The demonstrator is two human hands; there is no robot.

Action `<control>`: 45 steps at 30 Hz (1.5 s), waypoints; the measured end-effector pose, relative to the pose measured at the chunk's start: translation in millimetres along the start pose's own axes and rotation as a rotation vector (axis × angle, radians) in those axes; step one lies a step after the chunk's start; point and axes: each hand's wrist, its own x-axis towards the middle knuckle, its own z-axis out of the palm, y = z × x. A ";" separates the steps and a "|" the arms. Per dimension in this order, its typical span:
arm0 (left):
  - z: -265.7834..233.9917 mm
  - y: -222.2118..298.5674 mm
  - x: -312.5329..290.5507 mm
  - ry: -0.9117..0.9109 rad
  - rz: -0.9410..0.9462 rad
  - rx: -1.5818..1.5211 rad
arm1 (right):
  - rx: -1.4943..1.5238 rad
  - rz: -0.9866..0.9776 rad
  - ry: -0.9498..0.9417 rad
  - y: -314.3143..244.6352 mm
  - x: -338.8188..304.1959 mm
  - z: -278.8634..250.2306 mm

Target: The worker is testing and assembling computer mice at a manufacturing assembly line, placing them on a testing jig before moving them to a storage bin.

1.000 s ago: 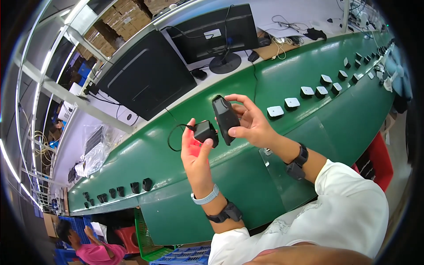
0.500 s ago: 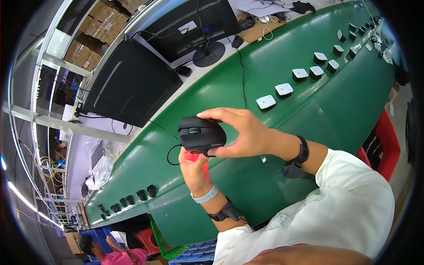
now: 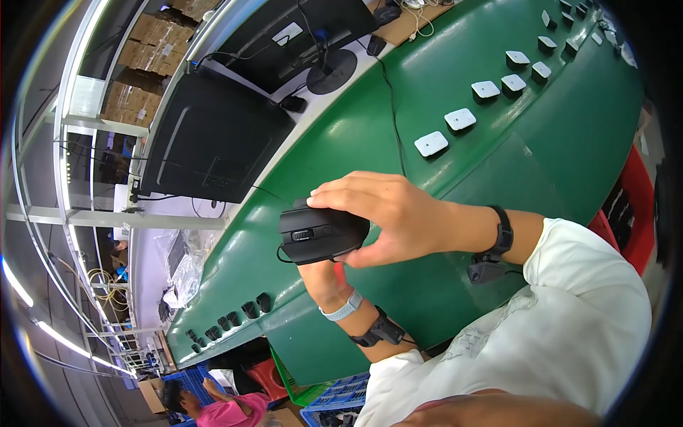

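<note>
A black computer mouse [image 3: 326,233] is held up over the green table, its scroll wheel facing left. My right hand [image 3: 395,217] grips it from the right, fingers over its far edge and thumb along its near side. Beneath the mouse is my left hand [image 3: 321,277]; its fingers are hidden, so their hold cannot be seen. A reddish patch shows by the left palm. Part of a thin black cable [image 3: 283,255] curves out at the mouse's left end.
White-topped dark pieces [image 3: 431,145] stand in rows on the green table [image 3: 363,135] at right. Several small black pieces [image 3: 249,309] line its left part. Monitors [image 3: 213,135] stand along the far side. A red bin [image 3: 637,206] is at right. Another person [image 3: 228,409] sits lower left.
The mouse has tilted and moved slightly lower, with my right hand still on it. My left hand is now more hidden beneath it. The whole view has shifted a little.
</note>
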 end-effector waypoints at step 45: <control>30.9 10.8 12.1 0.079 0.005 -0.123 | 0.720 0.440 -0.314 28.7 7.2 -15.8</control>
